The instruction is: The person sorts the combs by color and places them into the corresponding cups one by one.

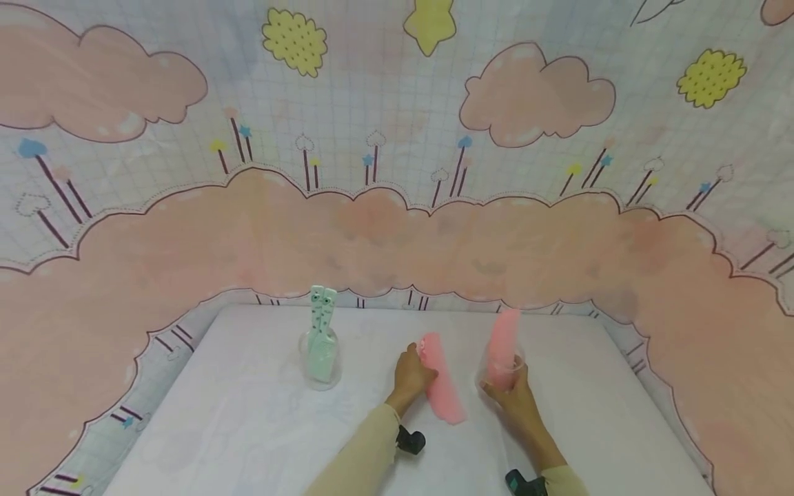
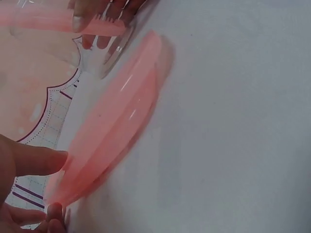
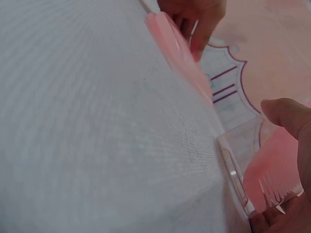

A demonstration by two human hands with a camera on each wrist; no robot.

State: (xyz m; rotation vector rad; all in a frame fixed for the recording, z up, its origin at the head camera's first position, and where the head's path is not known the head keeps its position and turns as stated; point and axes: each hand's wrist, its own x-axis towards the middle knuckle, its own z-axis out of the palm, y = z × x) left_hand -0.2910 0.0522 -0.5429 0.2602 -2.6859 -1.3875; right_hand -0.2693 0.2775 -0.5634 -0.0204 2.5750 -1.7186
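A long, curved pink plastic piece (image 1: 443,387) lies on the white table, smooth and glossy in the left wrist view. My left hand (image 1: 412,375) pinches its far end between thumb and fingers. To the right, a clear plastic cup (image 1: 482,377) stands on the table with a pink comb (image 1: 505,332) upright in it. The comb's teeth show through the cup wall in the right wrist view. My right hand (image 1: 511,398) grips the cup low down, thumb on the near side and fingers round the other.
At the left, another clear cup (image 1: 305,362) holds green pieces (image 1: 322,324) with dotted, face-printed handles. The white table (image 1: 248,427) ends at the back against a patterned cloth (image 1: 397,241). Black wrist devices sit on both forearms.
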